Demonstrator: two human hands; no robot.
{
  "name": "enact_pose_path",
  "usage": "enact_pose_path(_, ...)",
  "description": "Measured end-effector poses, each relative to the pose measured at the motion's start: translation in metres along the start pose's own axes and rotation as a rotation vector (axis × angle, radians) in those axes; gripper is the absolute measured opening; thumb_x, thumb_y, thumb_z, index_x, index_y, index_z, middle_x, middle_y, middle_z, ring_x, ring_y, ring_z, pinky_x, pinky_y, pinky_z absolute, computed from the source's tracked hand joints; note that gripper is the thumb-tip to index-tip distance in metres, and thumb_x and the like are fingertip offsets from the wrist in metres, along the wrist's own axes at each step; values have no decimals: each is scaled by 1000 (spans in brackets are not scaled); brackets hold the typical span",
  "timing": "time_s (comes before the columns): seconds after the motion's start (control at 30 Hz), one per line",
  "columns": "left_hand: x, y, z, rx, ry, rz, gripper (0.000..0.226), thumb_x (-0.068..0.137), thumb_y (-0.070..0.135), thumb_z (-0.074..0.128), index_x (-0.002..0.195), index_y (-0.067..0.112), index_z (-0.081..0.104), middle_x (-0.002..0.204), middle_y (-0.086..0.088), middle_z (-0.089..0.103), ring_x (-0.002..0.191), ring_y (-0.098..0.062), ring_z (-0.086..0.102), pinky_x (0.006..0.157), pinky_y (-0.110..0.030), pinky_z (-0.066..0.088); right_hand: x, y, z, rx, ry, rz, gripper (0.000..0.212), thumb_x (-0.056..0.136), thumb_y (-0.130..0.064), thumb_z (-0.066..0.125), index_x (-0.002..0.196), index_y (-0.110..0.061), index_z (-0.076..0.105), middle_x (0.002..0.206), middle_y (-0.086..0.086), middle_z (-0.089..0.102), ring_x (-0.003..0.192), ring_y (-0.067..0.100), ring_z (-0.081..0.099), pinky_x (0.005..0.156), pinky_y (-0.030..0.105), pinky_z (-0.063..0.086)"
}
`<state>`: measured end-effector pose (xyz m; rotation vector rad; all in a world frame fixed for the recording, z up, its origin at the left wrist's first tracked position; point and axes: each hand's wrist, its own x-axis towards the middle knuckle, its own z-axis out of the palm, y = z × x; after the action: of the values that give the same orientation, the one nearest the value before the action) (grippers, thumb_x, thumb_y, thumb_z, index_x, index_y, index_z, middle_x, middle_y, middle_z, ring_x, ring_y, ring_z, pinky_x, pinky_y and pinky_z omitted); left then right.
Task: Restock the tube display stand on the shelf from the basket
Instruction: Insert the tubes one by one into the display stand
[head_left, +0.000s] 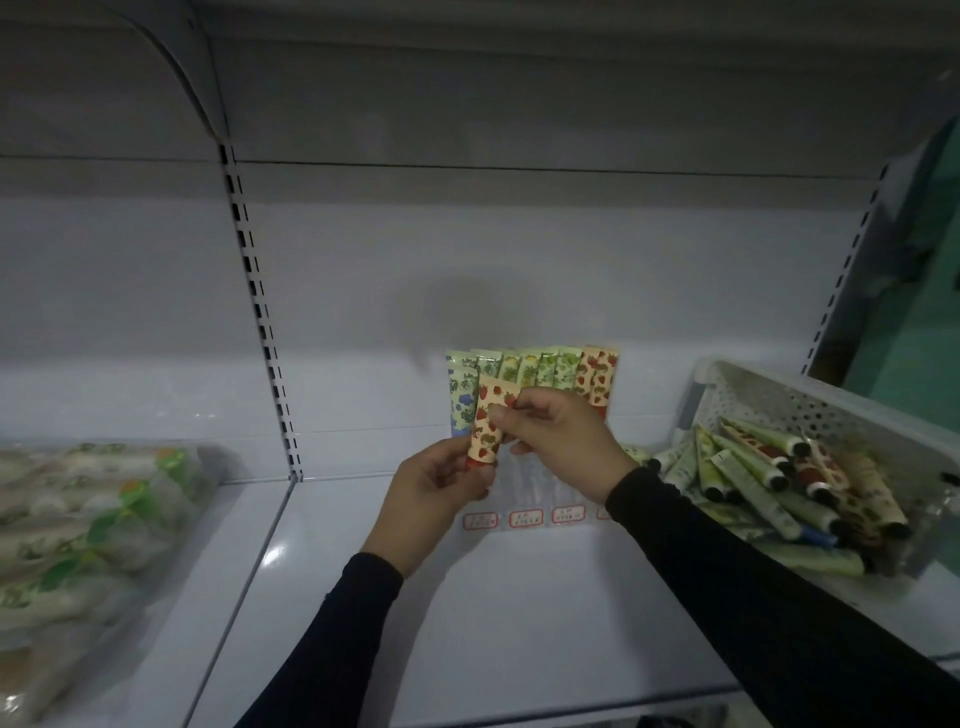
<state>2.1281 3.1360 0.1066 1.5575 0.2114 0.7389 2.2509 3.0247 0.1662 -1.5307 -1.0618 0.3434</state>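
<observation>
Strawberry tube (487, 422) pinched by both hands, left (435, 501), right (558, 436); clear display stand (524, 512) hardly discernible behind them.

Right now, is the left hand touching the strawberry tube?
Touching. The head view shows the left hand holding the red cap end of the strawberry tube, while the right hand pinches it higher up.

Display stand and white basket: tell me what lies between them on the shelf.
In the head view, a few loose tubes lie between the display stand and the white basket, partly hidden behind the right hand.
</observation>
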Motion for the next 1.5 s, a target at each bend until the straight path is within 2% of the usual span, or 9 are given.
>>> enact_pose_path(0.23, -4, -21, -33, 624, 250, -78, 22, 92, 30, 64, 111, 20, 70, 111, 6, 70, 96, -7, 64, 94, -33, 51, 8, 9, -19, -72, 169, -16, 22, 89, -24, 68, 86, -2, 67, 85, 11, 72, 80, 25, 70, 79, 37, 59)
enact_pose_path(0.3, -5, -29, -48, 885, 162, -133, 34, 92, 42, 59, 115, 18, 68, 118, 4, 64, 107, -16, 60, 97, -31, 45, 12, 12, -25, -140, 226, -24, 23, 89, -27, 68, 82, -5, 67, 82, 9, 72, 80, 26, 69, 77, 37, 58)
enact_pose_path(0.4, -8, -38, -61, 1184, -3, -100, 50, 83, 60, 37, 88, 17, 61, 90, 6, 60, 93, -21, 58, 87, -35, 47, 21, 17, -30, -207, 270, -17, 27, 88, -30, 68, 87, -3, 66, 86, 7, 72, 82, 22, 69, 76, 39, 59)
enact_pose_path(0.5, -8, -47, -62, 1384, -103, -155, 73, 77, 64, 14, 112, 16, 56, 112, -1, 55, 114, -24, 49, 98, -34, 38, 29, 23, -35, -262, 296, -5, 26, 88, -34, 67, 91, -8, 67, 89, 2, 71, 83, 17, 69, 74, 34, 58)
enact_pose_path(0.6, -6, -51, -58, 1441, -136, -225, 72, 91, 64, 19, 146, 21, 34, 154, -7, 32, 142, -25, 24, 114, -37, 20, 33, 25, -49, -287, 321, 2, 24, 88, -36, 65, 91, -13, 66, 89, -1, 71, 81, 17, 69, 60, 23, 55)
enact_pose_path(0.67, -5, -52, -58, 1439, -156, -239, 68, 97, 60, 23, 153, 22, 22, 162, -8, 16, 149, -25, 11, 119, -38, 11, 33, 27, -61, -297, 346, -8, 23, 88, -35, 66, 90, -13, 66, 89, 1, 72, 81, 19, 70, 70, 31, 58)
enact_pose_path(0.93, -8, -43, -52, 1453, -144, -261, 79, 85, 67, 15, 149, 22, 28, 159, -5, 23, 146, -23, 17, 117, -35, 14, 28, 35, -89, -380, 441, -15, 17, 91, -30, 65, 79, -18, 61, 81, -4, 66, 76, 10, 62, 66, 18, 43)
enact_pose_path(1.27, -9, -39, -50, 1447, -134, -261, 63, 98, 56, 29, 152, 23, 27, 162, -6, 16, 149, -22, 12, 119, -36, 11, 31, 48, -87, -474, 383, -35, 30, 92, -30, 62, 97, 0, 66, 91, 12, 71, 87, 26, 64, 81, 36, 52)
enact_pose_path(1.5, -10, -36, -48, 1455, -127, -216, 63, 94, 59, 28, 143, 20, 38, 155, -4, 31, 142, -21, 24, 114, -33, 18, 29, 51, -81, -504, 371, -10, 28, 92, -29, 63, 91, 0, 66, 89, 11, 69, 86, 26, 63, 78, 32, 50)
